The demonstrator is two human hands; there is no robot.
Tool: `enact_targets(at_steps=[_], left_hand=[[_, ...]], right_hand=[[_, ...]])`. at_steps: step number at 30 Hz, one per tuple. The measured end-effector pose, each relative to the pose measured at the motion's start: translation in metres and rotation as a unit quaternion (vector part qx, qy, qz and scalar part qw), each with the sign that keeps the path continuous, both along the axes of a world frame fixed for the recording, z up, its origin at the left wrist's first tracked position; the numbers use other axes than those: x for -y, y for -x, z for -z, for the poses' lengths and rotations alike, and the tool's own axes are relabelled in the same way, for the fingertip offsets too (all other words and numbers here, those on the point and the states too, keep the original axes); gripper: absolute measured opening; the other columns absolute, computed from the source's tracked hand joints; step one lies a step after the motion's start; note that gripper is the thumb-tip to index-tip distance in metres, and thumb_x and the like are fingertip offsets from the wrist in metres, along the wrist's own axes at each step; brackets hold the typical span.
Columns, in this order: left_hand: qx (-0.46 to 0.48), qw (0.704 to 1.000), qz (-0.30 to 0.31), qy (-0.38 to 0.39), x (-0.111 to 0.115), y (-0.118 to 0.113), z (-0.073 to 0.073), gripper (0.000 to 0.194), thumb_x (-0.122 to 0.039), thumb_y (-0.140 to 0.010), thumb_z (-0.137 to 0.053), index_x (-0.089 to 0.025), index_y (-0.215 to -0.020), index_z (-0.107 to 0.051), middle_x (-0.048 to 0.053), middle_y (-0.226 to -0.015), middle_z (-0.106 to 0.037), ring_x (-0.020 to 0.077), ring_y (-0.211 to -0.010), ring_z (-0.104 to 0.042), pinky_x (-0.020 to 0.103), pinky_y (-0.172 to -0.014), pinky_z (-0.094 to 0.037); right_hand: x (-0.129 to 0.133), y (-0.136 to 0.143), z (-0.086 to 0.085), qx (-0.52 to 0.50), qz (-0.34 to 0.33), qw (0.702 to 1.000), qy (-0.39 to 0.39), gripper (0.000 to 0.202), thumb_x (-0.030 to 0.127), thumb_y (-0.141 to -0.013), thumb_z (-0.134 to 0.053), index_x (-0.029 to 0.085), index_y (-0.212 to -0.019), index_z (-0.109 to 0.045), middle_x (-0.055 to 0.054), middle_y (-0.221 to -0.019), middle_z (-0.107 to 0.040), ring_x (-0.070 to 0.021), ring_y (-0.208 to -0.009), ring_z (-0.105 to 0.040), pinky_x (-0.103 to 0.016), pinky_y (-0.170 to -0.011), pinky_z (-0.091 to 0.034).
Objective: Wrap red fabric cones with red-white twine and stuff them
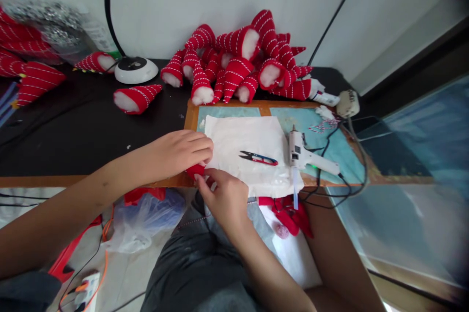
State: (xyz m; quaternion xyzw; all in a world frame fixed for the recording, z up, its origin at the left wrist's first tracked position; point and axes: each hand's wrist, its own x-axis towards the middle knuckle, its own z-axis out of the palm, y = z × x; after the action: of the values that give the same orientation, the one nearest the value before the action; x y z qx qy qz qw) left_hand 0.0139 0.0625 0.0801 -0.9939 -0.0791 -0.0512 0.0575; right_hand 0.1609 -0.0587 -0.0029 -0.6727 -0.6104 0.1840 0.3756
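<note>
My left hand (186, 149) is closed over a small red fabric piece (195, 170) at the table's front edge, covering most of it. From the front, my right hand (224, 195) pinches the same piece between thumb and fingers. A thin red-and-white twisted cord (194, 222) trails across my lap below the hands. To the right, thread snips (258, 158) with a red and blue handle lie on a white cloth (234, 131). Beside them a white glue gun (296, 148) rests with its nozzle pointing away and a glue stick sticking out behind.
Stuffed red cones (236, 77) wound with striped cord are heaped by the wall. One more cone (137, 99) lies left of them, near a white lamp base (135, 71). Black cables (340, 197) loop over the right front edge. A plastic bag (141, 219) sits below the table.
</note>
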Motion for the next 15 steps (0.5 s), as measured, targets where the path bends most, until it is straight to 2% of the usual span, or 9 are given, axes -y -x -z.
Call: enact_targets(at_steps=[4, 9, 15], left_hand=[[0.024, 0.998, -0.024, 0.05, -0.002, 0.008, 0.007, 0.01, -0.012, -0.103, -0.052, -0.017, -0.101, -0.059, 0.006, -0.111, -0.065, 0.023, -0.104, -0.06, 0.035, -0.089, -0.044], [0.079, 0.986, -0.05, 0.139, -0.003, 0.017, 0.016, 0.012, -0.026, -0.107, -0.052, -0.019, -0.103, -0.061, 0.006, -0.114, -0.064, 0.0205, -0.103, -0.061, 0.032, -0.091, -0.044], [0.113, 0.974, -0.102, 0.17, -0.001, 0.018, 0.022, 0.015, -0.031, -0.107, -0.054, -0.02, -0.112, -0.063, 0.006, -0.118, -0.062, 0.0212, -0.11, -0.06, 0.032, -0.096, -0.044]], right_hand=[[-0.005, -0.001, 0.0, -0.045, 0.006, 0.999, 0.004, 0.017, 0.034, -0.097, -0.065, 0.027, -0.092, -0.08, 0.005, -0.078, -0.077, -0.0137, -0.066, -0.068, -0.025, -0.061, -0.035], [-0.008, -0.005, 0.0, -0.09, 0.003, 0.996, -0.008, 0.016, 0.033, -0.097, -0.065, 0.026, -0.093, -0.08, 0.005, -0.079, -0.077, -0.0118, -0.063, -0.067, -0.023, -0.062, -0.039], [-0.013, -0.005, 0.001, -0.079, -0.001, 0.997, -0.026, 0.017, 0.034, -0.098, -0.066, 0.026, -0.091, -0.079, 0.006, -0.077, -0.076, -0.0103, -0.062, -0.066, -0.023, -0.062, -0.038]])
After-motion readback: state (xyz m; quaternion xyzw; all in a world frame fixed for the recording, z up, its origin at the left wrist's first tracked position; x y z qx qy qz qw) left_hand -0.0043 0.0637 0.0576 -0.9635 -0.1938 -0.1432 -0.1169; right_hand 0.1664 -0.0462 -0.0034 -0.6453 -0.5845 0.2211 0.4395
